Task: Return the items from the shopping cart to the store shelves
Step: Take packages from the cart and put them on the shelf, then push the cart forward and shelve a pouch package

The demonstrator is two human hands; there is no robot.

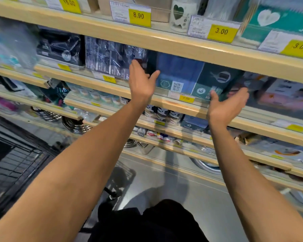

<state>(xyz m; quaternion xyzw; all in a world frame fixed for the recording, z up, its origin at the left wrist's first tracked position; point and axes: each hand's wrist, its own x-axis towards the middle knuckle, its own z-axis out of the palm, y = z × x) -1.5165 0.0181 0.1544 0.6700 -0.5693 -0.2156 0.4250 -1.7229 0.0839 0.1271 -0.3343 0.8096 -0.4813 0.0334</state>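
On the second wooden shelf [173, 103] from the top sits the blue-and-teal box [187, 79], flat-faced, glossy, rectangular, printed with a hexagon mark and a white label; your two hands bracket it. Your left hand [142, 81] is at its left end, fingers straight and spread, thumb against the box's front left corner, fingertips reaching into the dark gap beside a film-wrapped navy pack [110, 58]. Your right hand [226, 103] cups the lower right corner, thumb on the teal face, fingers bent round the right edge; whether it truly grips or just touches is hard to tell through blur. Shelf lips are pale wood, rounded, with clear rails holding yellow price tags [186, 99]; the one under the box is too blurred to read, while tags higher up read 8.90 and 3.00. Box's top edge sits close under the shelf board above, little headroom. To its right a pinkish package [278, 96] is smeared by motion, contents unreadable. Far left packs are blurred too. Lower shelves step outward toward you, holding small jars and shiny metal bowls [73, 124], partly hidden by your forearms. Black wire shopping cart [12, 165] is cut off at lower left; grey smooth floor lies open between it and the shelving.
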